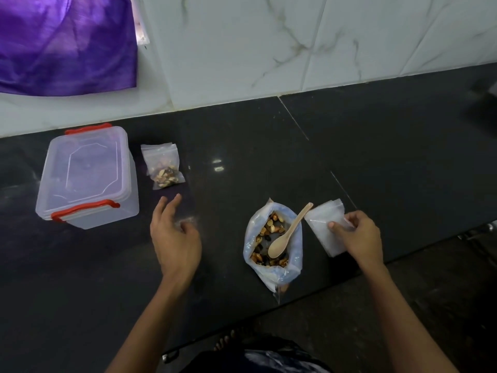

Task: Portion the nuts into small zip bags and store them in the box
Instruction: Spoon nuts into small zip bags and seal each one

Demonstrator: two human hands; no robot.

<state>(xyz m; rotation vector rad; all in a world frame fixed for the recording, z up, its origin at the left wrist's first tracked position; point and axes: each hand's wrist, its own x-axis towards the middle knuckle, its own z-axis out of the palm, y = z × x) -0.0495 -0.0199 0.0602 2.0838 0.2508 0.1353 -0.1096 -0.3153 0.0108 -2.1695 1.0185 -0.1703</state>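
A large open plastic bag of mixed nuts (271, 247) lies on the dark counter, with a wooden spoon (289, 232) resting in it. To its right my right hand (357, 235) pinches the top of a stack of empty small zip bags (322, 227). A filled small zip bag (162, 165) lies further left, beside a clear lidded box with red clips (86, 176). My left hand (174, 232) hovers just below the filled bag, fingers spread and holding nothing.
The black counter (269, 157) meets a white marbled wall at the back. A purple cloth (64, 44) hangs at the upper left. The counter's front edge runs diagonally at the lower right, with the dark floor and my foot below.
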